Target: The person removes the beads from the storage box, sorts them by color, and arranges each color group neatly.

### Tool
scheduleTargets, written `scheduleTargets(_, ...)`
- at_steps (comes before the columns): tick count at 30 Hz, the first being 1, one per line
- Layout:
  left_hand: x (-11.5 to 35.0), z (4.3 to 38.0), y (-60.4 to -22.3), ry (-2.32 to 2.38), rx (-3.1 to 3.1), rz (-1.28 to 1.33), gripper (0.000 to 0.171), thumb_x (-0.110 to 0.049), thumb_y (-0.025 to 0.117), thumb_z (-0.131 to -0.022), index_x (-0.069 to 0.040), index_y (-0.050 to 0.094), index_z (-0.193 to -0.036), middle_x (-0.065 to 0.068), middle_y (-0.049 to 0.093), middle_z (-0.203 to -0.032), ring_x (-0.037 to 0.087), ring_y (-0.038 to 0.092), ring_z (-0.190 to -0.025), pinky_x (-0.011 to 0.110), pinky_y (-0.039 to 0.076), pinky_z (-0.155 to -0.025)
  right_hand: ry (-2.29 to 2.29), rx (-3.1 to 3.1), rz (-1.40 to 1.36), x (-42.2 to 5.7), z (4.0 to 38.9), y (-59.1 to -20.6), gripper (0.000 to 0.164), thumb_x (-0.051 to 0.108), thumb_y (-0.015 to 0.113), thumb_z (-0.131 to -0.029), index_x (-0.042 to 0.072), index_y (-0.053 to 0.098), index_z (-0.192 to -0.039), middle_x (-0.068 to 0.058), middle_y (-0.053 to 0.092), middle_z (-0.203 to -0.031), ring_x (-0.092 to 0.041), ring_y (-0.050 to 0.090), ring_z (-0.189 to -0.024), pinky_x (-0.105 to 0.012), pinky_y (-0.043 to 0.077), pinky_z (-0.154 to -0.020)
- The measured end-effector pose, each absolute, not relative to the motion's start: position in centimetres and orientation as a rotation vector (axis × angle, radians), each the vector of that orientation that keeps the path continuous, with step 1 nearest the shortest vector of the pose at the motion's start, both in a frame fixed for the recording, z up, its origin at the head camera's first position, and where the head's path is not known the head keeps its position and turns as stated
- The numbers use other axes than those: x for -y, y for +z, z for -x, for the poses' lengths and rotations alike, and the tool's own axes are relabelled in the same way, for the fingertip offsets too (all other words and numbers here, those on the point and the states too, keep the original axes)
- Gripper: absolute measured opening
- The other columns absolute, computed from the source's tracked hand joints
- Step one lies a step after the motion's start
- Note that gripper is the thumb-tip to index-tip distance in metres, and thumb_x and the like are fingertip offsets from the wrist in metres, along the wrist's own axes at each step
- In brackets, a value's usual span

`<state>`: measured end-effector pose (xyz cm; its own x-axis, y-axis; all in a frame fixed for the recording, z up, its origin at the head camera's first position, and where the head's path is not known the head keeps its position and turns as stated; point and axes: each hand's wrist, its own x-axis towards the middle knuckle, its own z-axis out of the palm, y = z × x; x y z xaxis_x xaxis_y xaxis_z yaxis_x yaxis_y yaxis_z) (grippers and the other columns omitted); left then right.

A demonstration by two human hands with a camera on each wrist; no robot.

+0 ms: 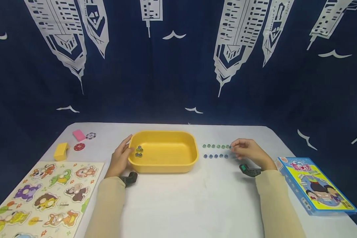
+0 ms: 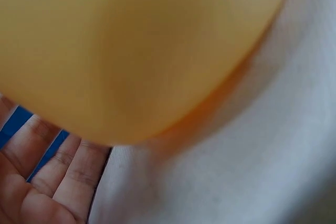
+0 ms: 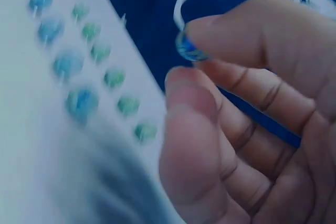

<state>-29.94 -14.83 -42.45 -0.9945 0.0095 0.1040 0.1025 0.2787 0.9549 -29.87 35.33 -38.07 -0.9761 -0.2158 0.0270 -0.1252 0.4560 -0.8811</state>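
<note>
You appear to be extending the row of round blue glass marbles (image 1: 216,156), right hand (image 1: 250,152) pinching another blue marble (image 3: 189,46) near its right end, left hand (image 1: 118,161), fingers apart, touching the yellow plastic tray (image 1: 169,150), so the next move probably calls for gentle placement.

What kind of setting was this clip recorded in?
Probably a tabletop set up for recording play activities: a white table against a dark blue curtain printed with upside-down buildings, with an animal puzzle board and a yellow tray on it.
</note>
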Motion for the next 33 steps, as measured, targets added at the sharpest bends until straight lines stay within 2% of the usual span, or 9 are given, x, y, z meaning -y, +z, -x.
scheduleTargets(5,15.0,29.9,-42.2,-1.842,2.442,0.124,0.059,-0.022,0.043,-0.100,-0.030,0.029,-0.158,0.016,0.047,-0.150,0.035,0.042,-0.139,0.053,0.023,-0.119,-1.504,-2.630,0.203,-36.3,30.0,-39.5,0.032,0.006,0.068,-0.091,-0.013,0.061,-0.115,-0.008,0.066,-0.082,-0.011,0.053,-0.061,-0.023,0.051,-0.056)
scheduleTargets(11,15.3,29.8,-42.1,-1.853,2.433,0.145,0.060,-0.023,0.043,-0.100,-0.031,0.028,-0.158,0.017,0.045,-0.152,0.036,0.040,-0.140,0.054,0.021,-0.119,-1.434,-2.690,0.181,-36.5,30.8,-41.1,0.033,0.011,0.074,-0.087,-0.009,0.067,-0.111,-0.001,0.063,-0.076,-0.010,0.052,-0.059,-0.022,0.050,-0.054)
scheduleTargets(14,15.2,29.8,-42.1,-1.862,2.433,0.136,0.060,-0.023,0.043,-0.100,-0.031,0.028,-0.158,0.017,0.045,-0.151,0.036,0.041,-0.140,0.054,0.021,-0.119,-1.430,-2.691,0.165,-36.4,30.7,-41.1,0.036,0.011,0.075,-0.086,-0.009,0.066,-0.114,-0.002,0.062,-0.076,-0.010,0.052,-0.059,-0.022,0.050,-0.054)
scheduleTargets(21,14.8,30.0,-42.0,-1.860,2.430,0.116,0.060,-0.023,0.043,-0.100,-0.031,0.030,-0.157,0.015,0.047,-0.151,0.035,0.042,-0.140,0.053,0.020,-0.120,-1.438,-2.724,0.257,-35.3,30.1,-37.9,0.044,0.011,0.070,-0.091,-0.006,0.058,-0.130,-0.011,0.063,-0.085,-0.012,0.052,-0.060,-0.026,0.051,-0.057)
scheduleTargets(26,14.7,30.3,-41.8,-1.852,2.428,0.097,0.060,-0.024,0.043,-0.099,-0.029,0.029,-0.158,0.014,0.047,-0.151,0.034,0.043,-0.139,0.052,0.023,-0.119,-1.439,-2.742,0.439,-32.7,30.4,-35.1,0.035,0.016,0.066,-0.095,-0.001,0.062,-0.125,-0.013,0.067,-0.092,-0.020,0.057,-0.066,-0.031,0.053,-0.065)
scheduleTargets(29,14.7,30.3,-41.9,-1.851,2.429,0.092,0.060,-0.023,0.043,-0.099,-0.028,0.029,-0.158,0.015,0.047,-0.150,0.034,0.044,-0.138,0.052,0.025,-0.119,-1.440,-2.701,0.542,-30.6,30.4,-34.1,0.031,0.017,0.066,-0.095,0.001,0.065,-0.121,-0.008,0.069,-0.094,-0.022,0.061,-0.071,-0.031,0.054,-0.070)
scheduleTargets(33,14.8,30.1,-42.0,-1.846,2.433,0.093,0.060,-0.023,0.042,-0.099,-0.028,0.030,-0.158,0.015,0.047,-0.150,0.034,0.044,-0.138,0.051,0.025,-0.119,-1.469,-2.576,0.663,-27.6,30.5,-33.5,0.026,0.011,0.067,-0.093,0.000,0.067,-0.116,-0.012,0.070,-0.095,-0.022,0.063,-0.076,-0.032,0.056,-0.073)
